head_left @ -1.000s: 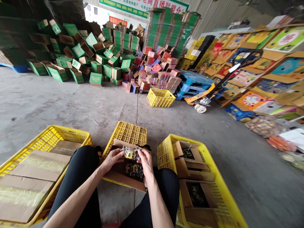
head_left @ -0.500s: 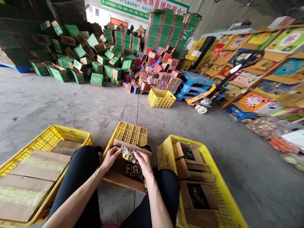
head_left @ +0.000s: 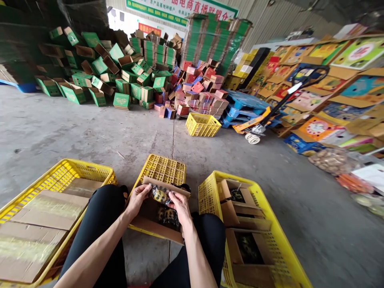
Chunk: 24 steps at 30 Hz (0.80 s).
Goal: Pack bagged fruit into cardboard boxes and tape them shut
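You see a clear, shiny packet (head_left: 159,195) with yellow and black inside, above a plain brown box (head_left: 150,222). Your trousers (head_left: 99,224) are black. The crates (head_left: 163,168) are bright yellow with a grid of small holes. Beyond lie green boxes (head_left: 99,68), red and pink boxes (head_left: 195,86), blue pallets (head_left: 243,104) and a grey floor (head_left: 75,128).

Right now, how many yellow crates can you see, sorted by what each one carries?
Yellow crate of taped-shut cartons: 1
Yellow crate of open cartons: 1
Yellow crate under the open carton, where left hand and right hand hold a wrapped packet: 1
Yellow crate alone near the pallet jack: 1
Total: 4
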Available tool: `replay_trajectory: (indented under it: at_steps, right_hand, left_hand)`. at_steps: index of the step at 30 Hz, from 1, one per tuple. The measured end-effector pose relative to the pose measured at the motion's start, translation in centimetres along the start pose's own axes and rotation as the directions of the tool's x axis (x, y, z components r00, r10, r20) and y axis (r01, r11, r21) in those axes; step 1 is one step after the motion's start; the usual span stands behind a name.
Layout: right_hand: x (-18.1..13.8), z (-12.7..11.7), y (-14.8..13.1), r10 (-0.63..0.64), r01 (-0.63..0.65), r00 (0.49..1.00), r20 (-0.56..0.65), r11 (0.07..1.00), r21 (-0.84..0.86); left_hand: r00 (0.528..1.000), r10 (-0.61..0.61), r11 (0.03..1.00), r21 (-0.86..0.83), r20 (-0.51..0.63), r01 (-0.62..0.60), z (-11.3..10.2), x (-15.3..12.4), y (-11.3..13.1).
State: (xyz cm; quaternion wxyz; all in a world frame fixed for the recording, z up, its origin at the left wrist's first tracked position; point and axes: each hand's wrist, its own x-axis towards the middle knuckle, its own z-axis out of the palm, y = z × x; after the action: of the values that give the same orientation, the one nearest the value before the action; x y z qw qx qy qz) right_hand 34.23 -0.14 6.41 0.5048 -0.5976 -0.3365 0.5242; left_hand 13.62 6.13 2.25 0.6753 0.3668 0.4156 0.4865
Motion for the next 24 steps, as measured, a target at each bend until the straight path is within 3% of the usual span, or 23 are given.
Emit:
replay_trajectory:
  at_steps: [5,9,13,16,19,24]
  right_hand:
    - [0.1,-0.2,-0.2,-0.014,0.014,1.0,-0.027,1.0,0.009]
    - [0.0,-0.4,-0.3,-0.044,0.047,0.996,-0.071,0.998,0.039]
    - [-0.5,-0.4,-0.9,-0.088,0.087,0.996,0.021,0.996,0.021]
    - [-1.0,-0.2,-1.4,-0.112,0.122,0.978,0.173,0.991,-0.048]
    - [-1.1,-0.2,-1.5,-0.121,0.153,0.955,0.272,0.983,-0.097]
    - [0.0,-0.4,-0.2,-0.097,0.082,0.983,0.156,0.992,0.1]
  left_hand:
    - [0.998,-0.053,0.999,0.001,0.038,0.053,0.2,-0.1,0.1]
    - [0.966,-0.255,0.966,0.05,0.028,0.254,0.4,-0.2,-0.2]
    - [0.909,-0.408,0.913,0.019,0.082,0.408,0.5,-0.3,-0.3]
    - [0.908,-0.399,0.913,-0.039,0.125,0.406,0.4,-0.4,-0.1]
    - [0.937,-0.324,0.943,-0.028,0.13,0.33,0.3,-0.6,0.0]
    - [0.974,-0.2,0.975,-0.074,0.105,0.208,0.4,-0.8,0.0]
